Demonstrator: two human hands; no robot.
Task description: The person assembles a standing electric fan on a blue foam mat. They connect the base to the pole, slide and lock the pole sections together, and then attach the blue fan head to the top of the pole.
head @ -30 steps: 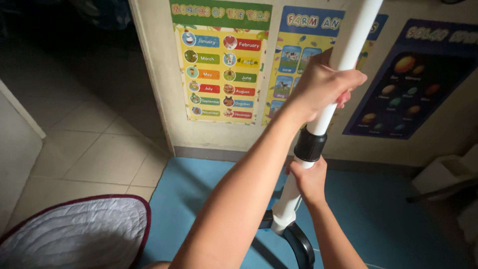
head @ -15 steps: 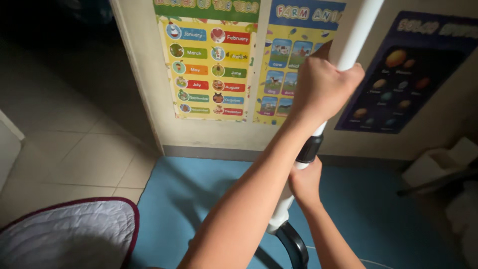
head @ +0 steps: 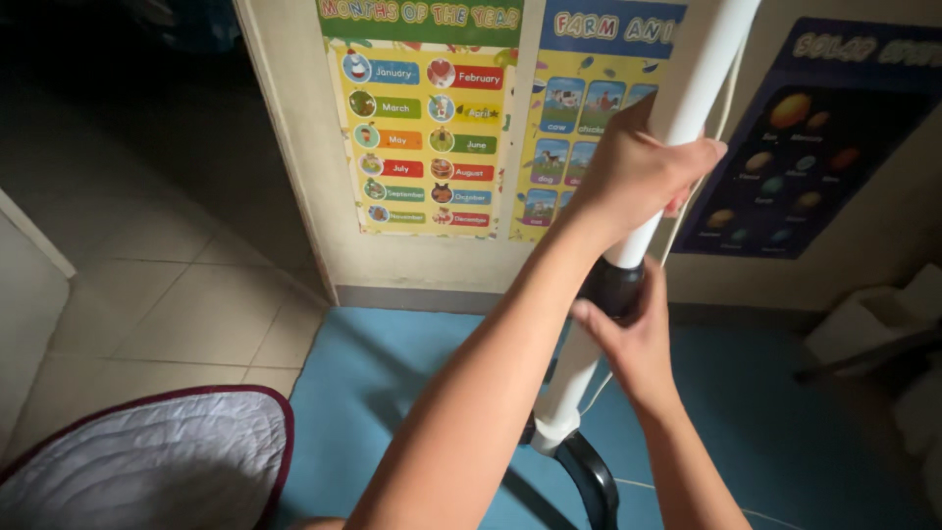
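Two bare hands grip a slanted white pole [head: 687,93] in the frame's centre-right: the left hand [head: 638,177] closed around its upper shaft, the right hand [head: 633,339] wrapped on the black collar [head: 610,287] just below, above a blue mat [head: 392,393].

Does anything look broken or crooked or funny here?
Nothing looks broken or spilled. The white pole leans across the picture, with the left hand gripping it high up and the right hand on the black collar lower down. A thin cord hangs loose beside the pole. The posters look flat and straight on the wall.
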